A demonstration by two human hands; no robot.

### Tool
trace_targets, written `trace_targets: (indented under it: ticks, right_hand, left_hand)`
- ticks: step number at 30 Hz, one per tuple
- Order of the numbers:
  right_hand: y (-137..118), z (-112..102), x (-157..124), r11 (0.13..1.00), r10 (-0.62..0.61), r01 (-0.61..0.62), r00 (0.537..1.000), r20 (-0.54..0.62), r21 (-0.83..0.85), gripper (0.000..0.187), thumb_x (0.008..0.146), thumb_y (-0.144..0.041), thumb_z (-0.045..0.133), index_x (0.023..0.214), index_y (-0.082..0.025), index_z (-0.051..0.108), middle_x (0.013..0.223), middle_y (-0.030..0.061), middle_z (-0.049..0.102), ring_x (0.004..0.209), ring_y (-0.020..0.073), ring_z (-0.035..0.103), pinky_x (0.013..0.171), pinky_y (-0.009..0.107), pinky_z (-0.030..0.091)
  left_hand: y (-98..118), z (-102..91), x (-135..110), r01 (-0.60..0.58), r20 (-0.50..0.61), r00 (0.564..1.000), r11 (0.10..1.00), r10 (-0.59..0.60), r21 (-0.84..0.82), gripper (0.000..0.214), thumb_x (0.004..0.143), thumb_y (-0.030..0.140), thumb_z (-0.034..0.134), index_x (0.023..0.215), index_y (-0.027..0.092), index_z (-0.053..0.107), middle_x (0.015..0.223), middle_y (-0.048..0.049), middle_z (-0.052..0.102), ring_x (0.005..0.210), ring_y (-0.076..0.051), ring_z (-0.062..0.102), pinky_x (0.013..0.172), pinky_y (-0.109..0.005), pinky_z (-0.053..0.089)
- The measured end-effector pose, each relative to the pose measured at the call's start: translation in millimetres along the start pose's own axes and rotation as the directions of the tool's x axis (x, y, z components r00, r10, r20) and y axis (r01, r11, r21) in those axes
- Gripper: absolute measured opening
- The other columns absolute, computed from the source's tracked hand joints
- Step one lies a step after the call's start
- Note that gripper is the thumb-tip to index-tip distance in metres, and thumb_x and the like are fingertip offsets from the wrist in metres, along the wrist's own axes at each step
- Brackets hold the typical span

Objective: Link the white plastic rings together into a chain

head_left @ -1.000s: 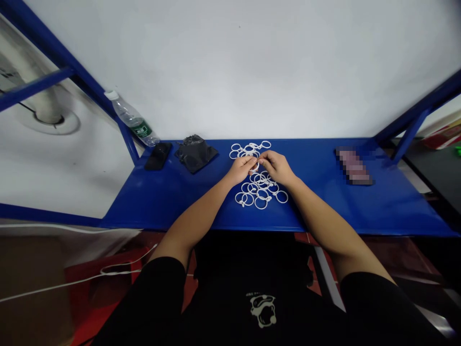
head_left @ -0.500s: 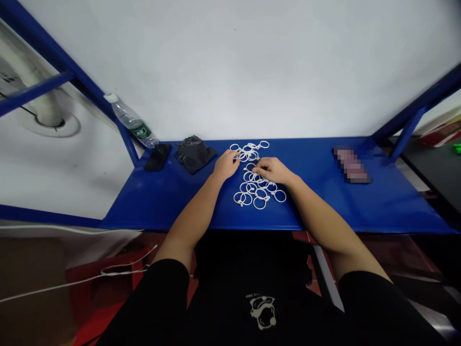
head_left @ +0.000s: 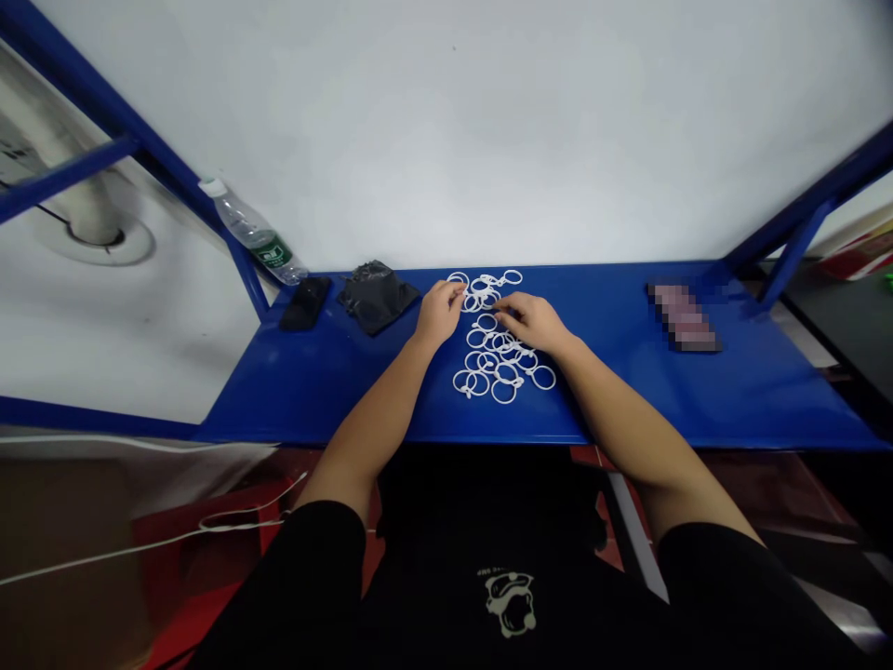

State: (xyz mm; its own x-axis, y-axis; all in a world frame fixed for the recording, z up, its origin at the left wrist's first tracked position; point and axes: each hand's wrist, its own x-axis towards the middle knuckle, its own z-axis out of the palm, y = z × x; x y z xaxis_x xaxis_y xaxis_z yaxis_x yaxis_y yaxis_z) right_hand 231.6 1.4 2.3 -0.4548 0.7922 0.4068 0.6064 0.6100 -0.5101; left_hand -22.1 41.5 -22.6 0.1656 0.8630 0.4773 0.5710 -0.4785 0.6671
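Thin white plastic rings [head_left: 499,365], loose heap on blue table [head_left: 335,381]; left hand [head_left: 438,313] and right hand [head_left: 534,322] fingers curled onto them, can't tell if pinching.

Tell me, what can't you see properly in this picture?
All in the head view:
- The left hand and right hand: their backs hide the fingertips, so any ring pinched there is unseen.
- The white rings: too small to tell whether they link together.
- The flat thing on the right: blurred out by pixels.
- The bottle: label too small to read.
- The black bag: crumpled, contents hidden.
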Motion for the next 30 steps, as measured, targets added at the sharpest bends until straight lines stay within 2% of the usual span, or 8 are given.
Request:
trace_targets:
  ticks: [2, 5, 9, 13, 19, 24, 27, 30]
  right_hand:
    - [-2, 0, -1, 1.000, -0.025, 0.025, 0.999, -0.049, 0.007, 0.031, 0.107, -0.036, 0.063, 0.130, -0.021, 0.077, 0.110, 0.0104, 0.081, 0.084, 0.0226, 0.069, 0.082, 0.038, 0.056]
    - [-5, 2, -2, 0.998, -0.068, 0.068, 0.991, -0.116, -0.001, 0.034, 0.108, -0.038, 0.065, 0.136, -0.022, 0.074, 0.114, 0.0110, 0.080, 0.082, 0.0217, 0.069, 0.080, 0.037, 0.056]
    - [-7, 2, -3, 0.995, -0.098, 0.094, 0.982, -0.163, -0.032, 0.026, 0.110, -0.041, 0.064, 0.122, -0.023, 0.079, 0.105, 0.0100, 0.081, 0.086, 0.0233, 0.071, 0.081, 0.037, 0.057]
    - [-8, -1, -2, 0.991, -0.130, 0.131, 0.973, -0.193, -0.004, 0.029, 0.112, -0.045, 0.063, 0.116, -0.023, 0.082, 0.104, 0.0096, 0.083, 0.085, 0.0223, 0.072, 0.081, 0.037, 0.059]
    - [-8, -5, -2, 0.986, -0.160, 0.165, 0.971, -0.180, 0.015, 0.029, 0.112, -0.044, 0.062, 0.115, -0.023, 0.082, 0.104, 0.0098, 0.084, 0.088, 0.0230, 0.075, 0.082, 0.038, 0.060]
    - [-11, -9, -3, 0.983, -0.162, 0.173, 0.974, -0.159, 0.054, 0.024, 0.111, -0.037, 0.062, 0.112, -0.024, 0.082, 0.100, 0.0081, 0.084, 0.086, 0.0228, 0.076, 0.083, 0.038, 0.061]
    - [-15, -10, -2, 0.985, -0.127, 0.142, 0.980, -0.154, 0.094, 0.023, 0.109, -0.035, 0.062, 0.109, -0.024, 0.082, 0.100, 0.0073, 0.085, 0.085, 0.0224, 0.076, 0.081, 0.037, 0.060]
    - [-18, -10, -2, 0.986, -0.085, 0.105, 0.985, -0.153, 0.126, 0.021, 0.108, -0.034, 0.063, 0.104, -0.023, 0.080, 0.096, 0.0061, 0.084, 0.082, 0.0217, 0.074, 0.079, 0.036, 0.059]
  left_hand:
    - [10, 5.5, -4, -0.032, -0.042, 0.999, 0.991, 0.027, -0.129, 0.027, 0.101, 0.011, 0.070, 0.125, 0.020, 0.078, 0.123, -0.0101, 0.079, 0.105, -0.020, 0.079, 0.099, -0.035, 0.066]
    - [25, 17.8, -13, -0.059, -0.027, 0.998, 0.953, 0.053, -0.296, 0.030, 0.100, 0.012, 0.072, 0.128, 0.020, 0.077, 0.125, -0.0104, 0.081, 0.107, -0.019, 0.081, 0.100, -0.035, 0.068]
    - [33, 29.3, -21, -0.038, 0.029, 0.998, 0.895, 0.057, -0.445, 0.028, 0.099, 0.010, 0.073, 0.125, 0.019, 0.078, 0.119, -0.0105, 0.084, 0.101, -0.019, 0.084, 0.092, -0.033, 0.069]
    - [31, 27.8, -21, -0.017, -0.004, 1.000, 0.898, 0.018, -0.440, 0.021, 0.097, 0.019, 0.083, 0.117, 0.018, 0.082, 0.107, -0.0093, 0.086, 0.094, -0.020, 0.084, 0.088, -0.034, 0.069]
    - [33, 22.8, -19, -0.035, -0.007, 0.999, 0.923, 0.035, -0.384, 0.012, 0.098, 0.031, 0.084, 0.105, 0.022, 0.086, 0.096, -0.0054, 0.085, 0.071, -0.013, 0.073, 0.068, -0.028, 0.060]
    - [30, 21.5, -19, -0.008, 0.061, 0.997, 0.902, 0.038, -0.432, 0.019, 0.098, 0.039, 0.085, 0.095, 0.021, 0.084, 0.080, -0.0029, 0.080, 0.065, -0.013, 0.067, 0.059, -0.026, 0.052]
    - [29, 22.3, -19, 0.021, 0.083, 0.996, 0.898, 0.017, -0.439, 0.023, 0.098, 0.043, 0.086, 0.095, 0.020, 0.082, 0.076, -0.0021, 0.077, 0.061, -0.012, 0.064, 0.057, -0.025, 0.051]
    - [32, 22.4, -19, -0.001, 0.064, 0.998, 0.908, 0.031, -0.418, 0.022, 0.099, 0.040, 0.085, 0.106, 0.020, 0.081, 0.085, -0.0039, 0.081, 0.067, -0.013, 0.069, 0.064, -0.026, 0.055]
